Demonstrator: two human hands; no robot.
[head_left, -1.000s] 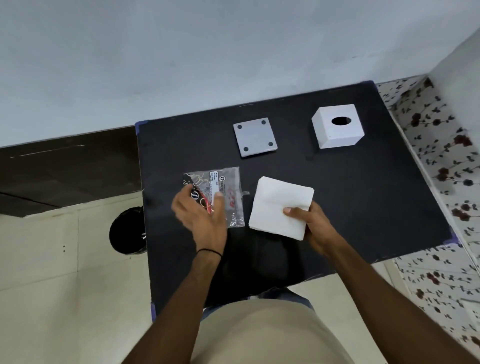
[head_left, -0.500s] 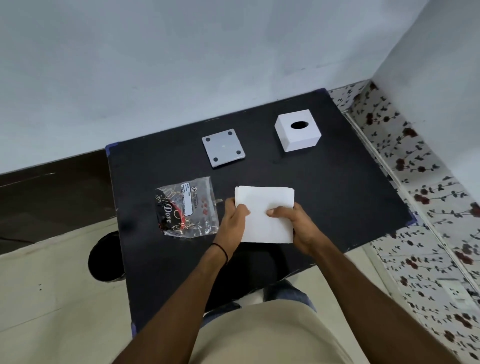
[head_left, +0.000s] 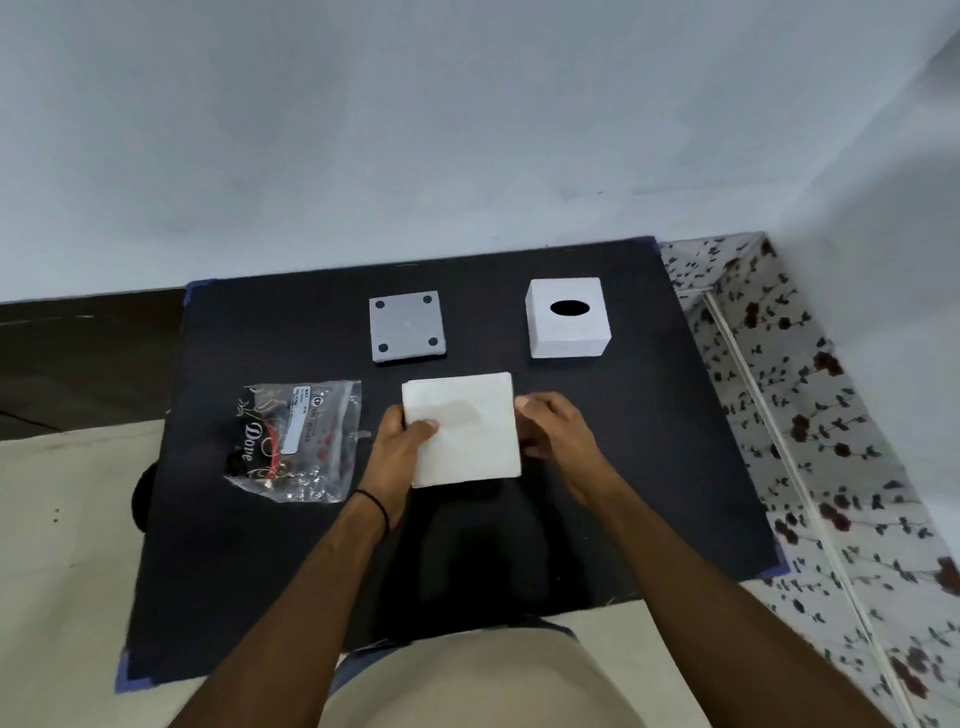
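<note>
A white square stack of tissues sits in the middle of the black table. My left hand grips its left edge, thumb on top. My right hand holds the right edge with curled fingers. Behind it lie a grey square plate with four dark holes and a white cube-shaped tissue box with an oval opening. A clear plastic packet with red and black contents lies to the left of the stack.
A pale wall rises right behind the table. A floral-patterned surface borders the right side. Tiled floor and a dark round object are on the left, below the table edge.
My left hand left the plastic packet and took the tissue stack's left edge. Both hands now hold the stack squared up; my view shifted right and upward.
</note>
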